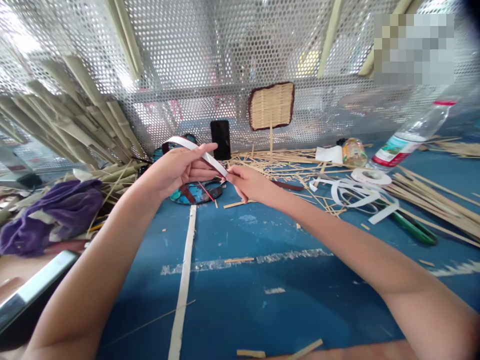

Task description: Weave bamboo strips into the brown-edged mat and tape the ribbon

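A narrow strip (215, 164), white on one face and dark brown on the other, runs in a curve through both hands above the blue table. My left hand (183, 167) has it between the thumb and the fingers, with a loop rising behind the hand. The thumb and index finger of my right hand (249, 181) pinch its near end. Just below and behind the hands lies a blue-painted, dark-rimmed object (210, 192), partly hidden by them. A small woven fan (272, 106) with a brown edge leans upright against the perforated metal panel.
A black phone (220, 140) stands at the back. On the right are a plastic bottle (410, 137), a tape roll (371, 176), curled white strips (347, 192) and a green-handled tool (414, 227). Bamboo pieces (75, 110) and purple cloth (56, 210) lie left, near another phone (37, 295).
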`<state>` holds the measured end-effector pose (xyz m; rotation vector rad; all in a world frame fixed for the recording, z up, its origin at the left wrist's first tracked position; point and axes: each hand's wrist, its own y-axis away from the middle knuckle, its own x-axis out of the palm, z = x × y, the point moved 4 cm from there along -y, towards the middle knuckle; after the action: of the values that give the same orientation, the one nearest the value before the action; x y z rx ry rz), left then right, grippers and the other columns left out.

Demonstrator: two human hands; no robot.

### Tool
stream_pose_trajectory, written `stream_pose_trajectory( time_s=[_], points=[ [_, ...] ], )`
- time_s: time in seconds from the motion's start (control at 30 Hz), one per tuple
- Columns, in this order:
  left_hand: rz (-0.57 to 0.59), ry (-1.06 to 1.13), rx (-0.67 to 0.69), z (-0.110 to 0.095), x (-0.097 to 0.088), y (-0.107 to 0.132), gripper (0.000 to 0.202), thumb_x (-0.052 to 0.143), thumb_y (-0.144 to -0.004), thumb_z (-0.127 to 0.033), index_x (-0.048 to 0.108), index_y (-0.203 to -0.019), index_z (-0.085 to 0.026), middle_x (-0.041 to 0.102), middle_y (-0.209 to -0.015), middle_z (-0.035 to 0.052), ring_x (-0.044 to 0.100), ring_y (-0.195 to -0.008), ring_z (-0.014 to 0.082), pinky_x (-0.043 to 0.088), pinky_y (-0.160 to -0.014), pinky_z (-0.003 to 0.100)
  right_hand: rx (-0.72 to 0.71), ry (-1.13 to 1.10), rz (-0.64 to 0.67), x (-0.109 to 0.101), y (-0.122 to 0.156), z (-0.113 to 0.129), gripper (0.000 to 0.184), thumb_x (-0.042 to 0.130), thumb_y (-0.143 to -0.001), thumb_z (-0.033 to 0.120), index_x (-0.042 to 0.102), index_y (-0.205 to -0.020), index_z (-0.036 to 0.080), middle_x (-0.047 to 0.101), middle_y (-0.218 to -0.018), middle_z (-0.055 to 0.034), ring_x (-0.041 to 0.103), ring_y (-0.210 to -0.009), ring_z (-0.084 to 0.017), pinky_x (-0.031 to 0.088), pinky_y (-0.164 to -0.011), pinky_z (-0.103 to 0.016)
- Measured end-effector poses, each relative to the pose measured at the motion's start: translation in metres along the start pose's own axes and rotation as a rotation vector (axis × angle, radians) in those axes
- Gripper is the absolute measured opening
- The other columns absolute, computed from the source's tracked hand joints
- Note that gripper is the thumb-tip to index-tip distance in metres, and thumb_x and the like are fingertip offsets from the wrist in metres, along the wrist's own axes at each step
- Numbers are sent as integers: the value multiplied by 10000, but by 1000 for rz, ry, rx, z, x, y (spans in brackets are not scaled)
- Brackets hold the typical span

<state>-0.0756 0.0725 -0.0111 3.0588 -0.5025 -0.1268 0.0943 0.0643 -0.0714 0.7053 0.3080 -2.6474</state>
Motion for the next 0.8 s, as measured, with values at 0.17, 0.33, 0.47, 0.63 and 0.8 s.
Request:
stream_pose_trajectory(
  time_s=[0.17,0.33,0.47,0.63,0.8],
  points=[
    [-92,0,76,-7,-1,4,415,582,-959,-308,638,-1315,-103,790,-939,147,770,-889,236,628,-875,313,-98,57,-128,-7,4,7,211,426,-1017,310,515,-864,195,467,-533,72,480,-428,-91,325,-456,-216],
    [3,1,169,-1,10,3,510,621,-924,-465,641,-1306,-127,772,-1073,146,738,-1026,251,585,-975,384,-135,12,-125,-12,10,19,233,405,-1032,331,569,-953,186,490,-483,66,493,-405,-101,349,-439,-222],
    [28,-87,190,3,19,5,383,660,-906,-404,709,-1198,-161,775,-1096,92,730,-1048,220,567,-1000,340,-159,-71,-95,-17,12,20,269,426,-1037,389,591,-1014,178,500,-443,68,463,-389,-84,365,-446,-202],
    [-40,-37,143,-7,13,13,247,621,-934,-336,734,-1073,-165,790,-1048,47,743,-995,215,634,-743,248,-157,-165,67,-14,8,12,296,426,-1036,445,577,-1058,192,502,-461,79,456,-371,-69,353,-400,-171],
    [-66,-1,143,-12,12,14,237,596,-953,-284,715,-1107,-149,792,-1038,46,761,-900,191,617,-660,210,-111,-265,201,-10,7,7,333,398,-1043,458,549,-1179,195,489,-456,92,435,-347,-80,373,-372,-174]
  ],
)
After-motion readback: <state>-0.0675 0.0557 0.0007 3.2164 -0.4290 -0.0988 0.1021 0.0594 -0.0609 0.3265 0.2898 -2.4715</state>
